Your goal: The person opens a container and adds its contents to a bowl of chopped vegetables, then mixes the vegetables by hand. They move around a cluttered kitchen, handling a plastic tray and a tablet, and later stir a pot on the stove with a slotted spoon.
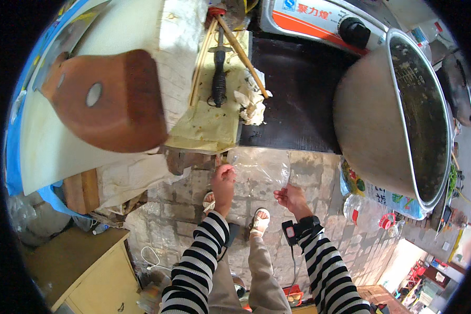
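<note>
A clear plastic bag (261, 167) spreads between my two hands, in front of the table's edge. My left hand (223, 182) pinches it near its left side, fingers curled. At its lower right corner, my right hand (290, 196) grips the film between thumb and fingers. Beyond the bag lie a black-handled sharpening steel (219, 74), wooden sticks (241, 51) and crumpled white tissue (253, 106), partly on yellow paper (204, 133).
A large metal pot (371, 110) stands tilted in view at right, near a gas stove (318, 19). At left, a brown wooden object (121, 102) shows above a white board (43, 157). A yellow cabinet (102, 278) stands lower left; plastic bottles (365, 214) lie at right.
</note>
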`<action>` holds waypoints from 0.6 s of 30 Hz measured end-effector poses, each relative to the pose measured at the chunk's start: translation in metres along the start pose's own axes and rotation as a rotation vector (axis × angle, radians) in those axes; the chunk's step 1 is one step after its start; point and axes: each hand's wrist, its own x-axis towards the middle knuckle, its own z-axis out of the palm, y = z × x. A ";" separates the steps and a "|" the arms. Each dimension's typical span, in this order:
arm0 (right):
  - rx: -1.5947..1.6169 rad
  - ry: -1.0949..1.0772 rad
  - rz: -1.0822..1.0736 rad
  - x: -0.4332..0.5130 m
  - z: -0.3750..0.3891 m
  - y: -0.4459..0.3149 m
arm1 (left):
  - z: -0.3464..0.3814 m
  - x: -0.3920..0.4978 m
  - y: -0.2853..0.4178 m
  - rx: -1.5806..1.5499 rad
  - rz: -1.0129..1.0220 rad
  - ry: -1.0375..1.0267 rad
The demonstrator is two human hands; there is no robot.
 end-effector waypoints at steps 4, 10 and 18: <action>0.030 -0.016 0.039 -0.006 0.002 -0.004 | -0.006 0.014 0.020 0.069 0.062 0.023; -0.114 -0.116 -0.006 -0.027 0.015 -0.005 | -0.031 0.017 0.023 0.403 0.282 0.081; -0.283 -0.201 -0.010 -0.039 0.061 0.034 | -0.086 -0.036 0.010 0.218 -0.062 0.142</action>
